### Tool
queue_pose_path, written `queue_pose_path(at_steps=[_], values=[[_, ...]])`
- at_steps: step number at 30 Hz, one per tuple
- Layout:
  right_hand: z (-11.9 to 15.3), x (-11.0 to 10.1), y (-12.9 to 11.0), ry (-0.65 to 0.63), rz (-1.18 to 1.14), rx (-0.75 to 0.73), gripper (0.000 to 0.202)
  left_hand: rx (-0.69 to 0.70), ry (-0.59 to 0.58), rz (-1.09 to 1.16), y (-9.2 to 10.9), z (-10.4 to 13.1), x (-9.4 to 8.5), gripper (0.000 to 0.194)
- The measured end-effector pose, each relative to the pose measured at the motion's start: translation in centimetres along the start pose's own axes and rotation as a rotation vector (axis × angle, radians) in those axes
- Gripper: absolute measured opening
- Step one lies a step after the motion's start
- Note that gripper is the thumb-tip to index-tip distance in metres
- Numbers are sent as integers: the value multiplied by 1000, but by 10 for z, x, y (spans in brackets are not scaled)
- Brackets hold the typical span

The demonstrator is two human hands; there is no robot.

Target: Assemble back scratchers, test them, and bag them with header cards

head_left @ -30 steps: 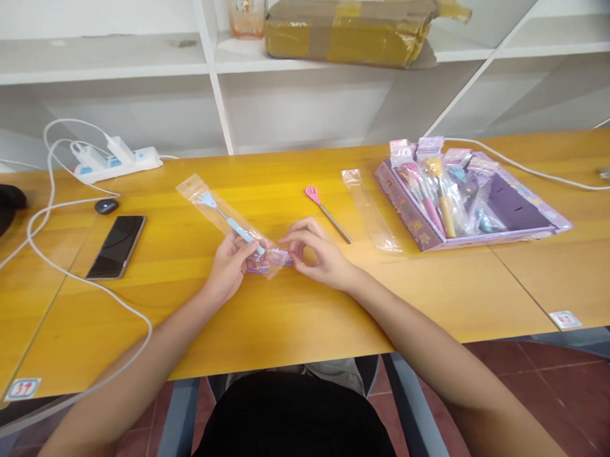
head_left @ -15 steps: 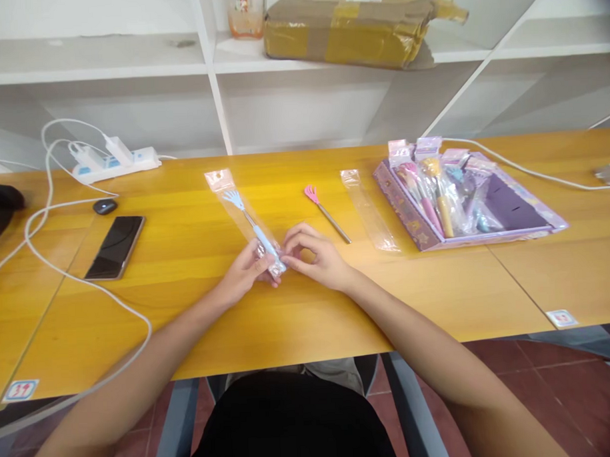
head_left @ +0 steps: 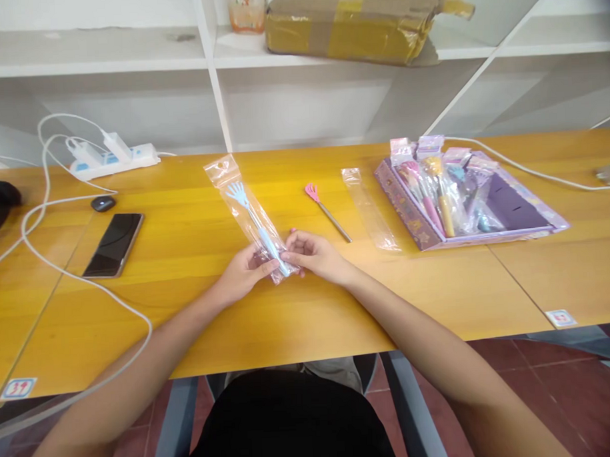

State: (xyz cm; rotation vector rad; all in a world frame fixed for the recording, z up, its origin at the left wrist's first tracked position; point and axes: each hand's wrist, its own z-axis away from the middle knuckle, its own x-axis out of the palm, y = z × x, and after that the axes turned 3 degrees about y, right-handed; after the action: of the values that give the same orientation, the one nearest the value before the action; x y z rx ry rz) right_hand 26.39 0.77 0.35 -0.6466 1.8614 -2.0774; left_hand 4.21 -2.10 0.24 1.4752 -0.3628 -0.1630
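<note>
Between my hands is a clear plastic bag with a light-blue, hand-shaped back scratcher inside it. The scratcher's little claw points away from me, toward the bag's pale top end. My left hand is closed on the lower left side of the bag, thumb on top. From the right, my right hand pinches the bag's lower end near the handle. A pink back scratcher with a metal rod lies unwrapped on the table, right of the bag. Beside it lies a flat clear bag with nothing in it.
A purple display box with several bagged scratchers stands at the right. To the left are a phone, a black mouse, a white power strip and loose cables. A taped carton sits on the shelf behind.
My right hand has shifted from a raised pinch to a grip on the bag's lower right edge. The bag now faces me flatter and looks wider.
</note>
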Motion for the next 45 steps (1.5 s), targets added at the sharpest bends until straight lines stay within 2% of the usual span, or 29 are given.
queue_pose_path(at_steps=[6,14,17,20,23,25,27,30,32,33,36,38,41,45], values=[[0,0,-1,-61,-46,32,45,-1,-59,-3,7,-1,0,35],[-1,-3,-2,-86,-88,64,41,40,-109,-55,5,-2,-8,31],[1,-4,-2,-123,-90,68,39,-16,-138,-28,6,-3,-10,32],[6,-3,-3,-212,-77,73,37,-46,7,51,8,-6,-14,35],[14,2,-4,-385,-50,116,35,54,225,149,10,-13,-21,31],[19,7,-4,-512,-11,171,33,108,325,197,12,-17,-25,28],[23,11,-6,-599,30,225,33,120,401,211,12,-20,-28,27],[24,14,-9,-661,102,288,34,100,453,168,9,-21,-28,24],[22,12,-12,-617,204,265,33,88,464,142,8,-21,-28,19],[20,10,-13,-537,289,198,32,82,470,135,7,-20,-27,18],[14,2,-13,-108,674,-196,27,61,478,105,4,-19,-27,16],[10,-4,-9,107,944,-417,23,53,463,50,0,-19,-27,18],[5,-10,-1,165,1184,-521,25,83,445,-64,-6,-18,-26,30],[2,-11,7,160,1189,-538,22,89,417,-182,-9,-15,-21,49]])
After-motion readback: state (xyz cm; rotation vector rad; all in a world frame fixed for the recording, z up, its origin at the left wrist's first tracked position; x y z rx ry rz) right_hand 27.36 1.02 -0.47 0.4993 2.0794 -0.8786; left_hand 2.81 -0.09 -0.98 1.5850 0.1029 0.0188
